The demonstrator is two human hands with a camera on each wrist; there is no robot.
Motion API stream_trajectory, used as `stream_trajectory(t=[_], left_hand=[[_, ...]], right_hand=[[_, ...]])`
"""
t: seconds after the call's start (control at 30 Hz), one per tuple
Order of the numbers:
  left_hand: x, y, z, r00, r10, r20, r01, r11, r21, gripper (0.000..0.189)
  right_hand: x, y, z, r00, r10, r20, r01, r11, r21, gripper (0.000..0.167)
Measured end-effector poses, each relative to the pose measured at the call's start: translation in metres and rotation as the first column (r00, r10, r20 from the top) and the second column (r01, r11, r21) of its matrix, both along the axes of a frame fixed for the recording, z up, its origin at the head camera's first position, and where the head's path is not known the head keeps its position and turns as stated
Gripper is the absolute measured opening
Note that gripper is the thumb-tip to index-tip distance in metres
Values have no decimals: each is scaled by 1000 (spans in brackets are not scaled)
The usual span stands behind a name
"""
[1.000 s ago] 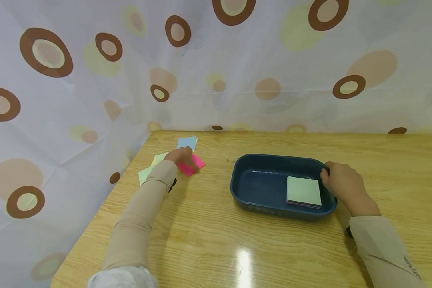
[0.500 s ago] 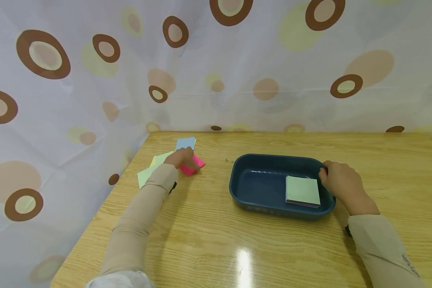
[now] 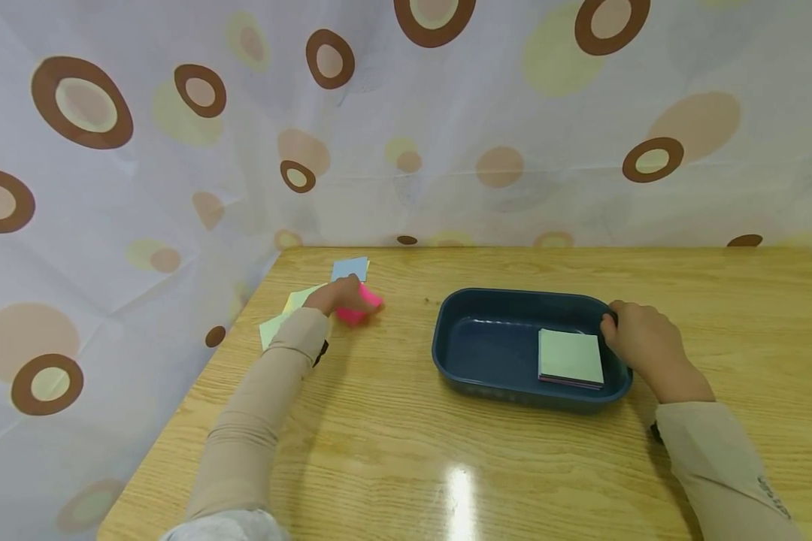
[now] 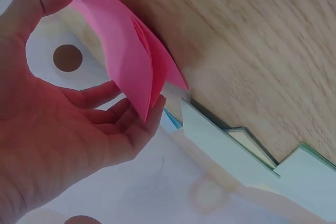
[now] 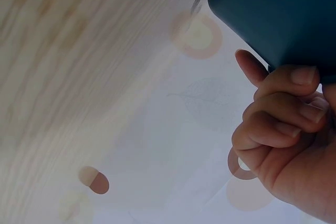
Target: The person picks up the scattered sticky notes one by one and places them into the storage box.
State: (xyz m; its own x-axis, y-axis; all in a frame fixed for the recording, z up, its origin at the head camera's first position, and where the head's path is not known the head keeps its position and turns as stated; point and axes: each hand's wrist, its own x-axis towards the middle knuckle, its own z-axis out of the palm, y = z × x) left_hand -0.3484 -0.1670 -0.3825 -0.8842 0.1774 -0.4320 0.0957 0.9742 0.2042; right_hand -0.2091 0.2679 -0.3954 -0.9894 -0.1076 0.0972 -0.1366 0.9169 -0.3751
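Observation:
Between its thumb and fingers my left hand [image 4: 89, 114] holds pink sticky notes [image 4: 128, 51], which bow and split apart at one end in the left wrist view. In the head view the left hand [image 3: 343, 294] partly covers the pink notes [image 3: 353, 314] at the table's left side. My right hand [image 3: 644, 347] grips the right rim of a dark blue tray [image 3: 490, 353], its fingers curled in the right wrist view. A stack of square notes [image 3: 570, 357], pale green on top, lies in the tray's right half.
Behind the left hand lies a blue note [image 3: 349, 268] with a yellow edge showing. Pale green notes [image 3: 271, 329] lie left of that hand. The wooden table [image 3: 386, 436] meets a patterned curtain [image 3: 379, 203] at the back and left.
The pink notes lay flat on the table; now they bend and lift within my left hand's fingers. The right hand and tray look the same.

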Motion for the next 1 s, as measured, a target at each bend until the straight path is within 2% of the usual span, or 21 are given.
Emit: stream_trajectory(t=[0.13, 0.3, 0.4, 0.53, 0.73, 0.83, 1.0], left_hand=[[1, 4, -5, 999, 24, -32, -27, 996, -83, 61], [2, 5, -4, 999, 28, -20, -31, 991, -130, 58], [2, 5, -2, 1000, 29, 5, -28, 991, -129, 68], [-1, 4, -2, 997, 64, 36, -60, 993, -104, 80], [-6, 3, -4, 993, 96, 62, -94, 995, -38, 76], [-7, 4, -5, 995, 91, 51, -89, 996, -28, 73], [-2, 6, -2, 997, 77, 16, -76, 996, -52, 77]], right_hand=[[0, 0, -1, 1000, 2, -15, -2, 1000, 0, 31], [1, 0, 0, 1000, -4, -13, 4, 1000, -1, 29], [1, 0, 0, 1000, -6, -6, 6, 1000, 1, 30], [1, 0, 1, 1000, -3, -9, 3, 1000, 1, 30], [1, 0, 0, 1000, 0, -18, 0, 1000, -7, 28], [1, -1, 0, 1000, -1, -20, 1, 1000, -9, 29], [1, 0, 0, 1000, 1, -20, -2, 1000, -13, 30]])
